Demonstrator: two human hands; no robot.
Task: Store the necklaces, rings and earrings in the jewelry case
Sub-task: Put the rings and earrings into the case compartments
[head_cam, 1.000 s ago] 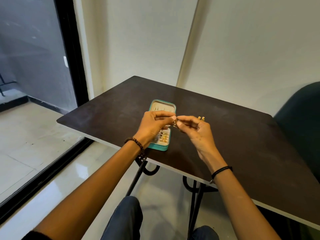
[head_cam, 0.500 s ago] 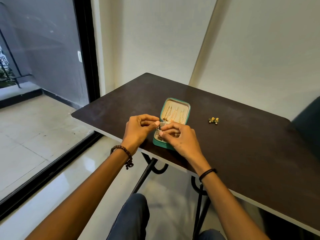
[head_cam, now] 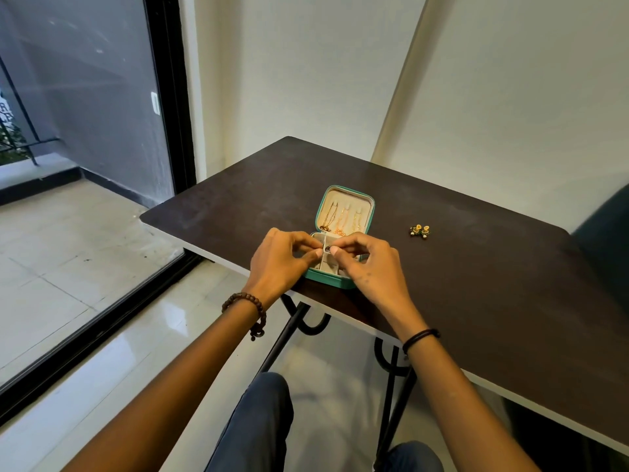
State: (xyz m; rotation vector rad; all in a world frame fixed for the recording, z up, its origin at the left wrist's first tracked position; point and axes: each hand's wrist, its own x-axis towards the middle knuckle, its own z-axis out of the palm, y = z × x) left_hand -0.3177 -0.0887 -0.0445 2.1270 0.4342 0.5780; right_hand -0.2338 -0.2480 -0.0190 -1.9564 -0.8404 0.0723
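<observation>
A small teal jewelry case lies open near the table's front edge, its lid tilted back. Several gold necklaces hang inside the cream lid. My left hand and my right hand meet over the case's lower tray, fingertips pinching a small dark piece of jewelry between them; it is too small to tell whether it is a ring or an earring. My hands hide most of the tray's compartments. A pair of gold and green earrings lies on the table to the right of the case.
The dark table stands against a white wall, with a dark chair at its right end. A glass sliding door is on the left. My knees and the table's black metal legs are below the front edge.
My hands have come down from above the table to the case's lower tray with the small piece. The view has shifted, so the case and earrings appear further right.
</observation>
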